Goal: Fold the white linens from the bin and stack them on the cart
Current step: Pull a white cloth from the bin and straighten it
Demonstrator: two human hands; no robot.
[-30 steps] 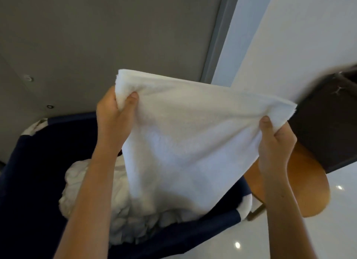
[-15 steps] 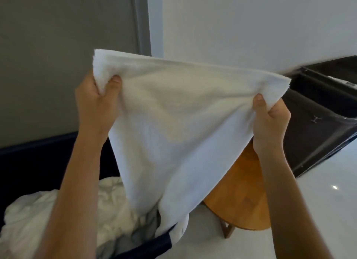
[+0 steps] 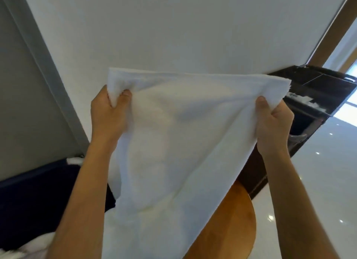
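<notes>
View swings right since a moment ago, more of the black cart (image 3: 316, 96) showing; left hand (image 3: 108, 115) and right hand (image 3: 272, 121) each pinch a top corner of the white towel (image 3: 173, 152).

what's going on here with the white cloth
A person is holding a white towel up by its top edge, the left hand pinching one corner and the right hand pinching the other. It hangs spread out, not yet folded. The dark blue bin at lower left has more white linens in it. A round wooden table and the dark cart are to the right.
</notes>
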